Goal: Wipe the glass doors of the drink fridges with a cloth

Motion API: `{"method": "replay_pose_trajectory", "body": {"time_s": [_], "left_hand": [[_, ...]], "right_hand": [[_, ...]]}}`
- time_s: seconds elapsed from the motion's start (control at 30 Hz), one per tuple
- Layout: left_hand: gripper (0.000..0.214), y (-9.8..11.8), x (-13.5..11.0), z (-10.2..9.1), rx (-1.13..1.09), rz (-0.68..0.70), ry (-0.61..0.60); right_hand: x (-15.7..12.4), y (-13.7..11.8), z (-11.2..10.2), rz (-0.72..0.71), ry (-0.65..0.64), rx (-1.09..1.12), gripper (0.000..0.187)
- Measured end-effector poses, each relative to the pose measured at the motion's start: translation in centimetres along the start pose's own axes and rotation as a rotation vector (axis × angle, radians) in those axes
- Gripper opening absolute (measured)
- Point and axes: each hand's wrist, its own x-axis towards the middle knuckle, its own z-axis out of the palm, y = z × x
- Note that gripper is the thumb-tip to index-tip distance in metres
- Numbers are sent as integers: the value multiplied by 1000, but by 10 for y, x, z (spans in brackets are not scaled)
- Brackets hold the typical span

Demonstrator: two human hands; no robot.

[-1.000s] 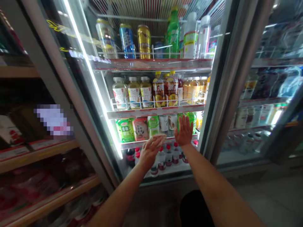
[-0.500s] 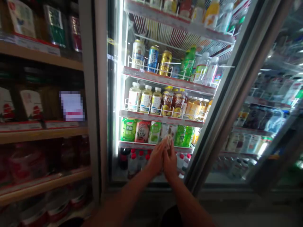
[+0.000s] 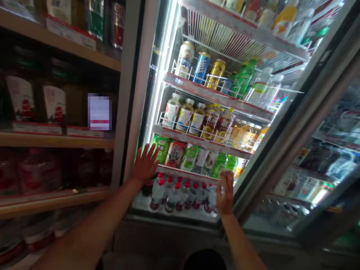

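Lit drinks fridge (image 3: pixel 157 112), centre frame. Left hand (image 3: pixel 145 164) spread open, empty, at fridge's left edge. Right hand (image 3: pixel 225 193) open, fingers up, lower centre near door frame (image 3: pixel 284 123); can't tell if holding anything.

Left hand (image 3: pixel 145 163), right hand (image 3: pixel 225 195) spread before lit drinks fridge (image 3: pixel 213 97).
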Motion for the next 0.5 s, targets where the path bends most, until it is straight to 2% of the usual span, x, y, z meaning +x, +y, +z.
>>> {"method": "replay_pose_trajectory", "body": {"time_s": [0.1,0.2,0.27,0.37,0.5], "left_hand": [[72,-3,-5,10,18,10,24],[75,-3,-7,14,55,36,71],[73,-5,-7,16,85,49,79],[69,-6,-8,17,100,33,52],[67,-6,-8,16,80,33,53]], "right_hand": [[3,0,4,-58,-9,56,48],[32,7,1,-70,78,64,44],[42,6,3,-36,139,33,43],[21,-10,13,-12,128,-27,44],[-16,-34,23,-125,6,-39,38]]}}
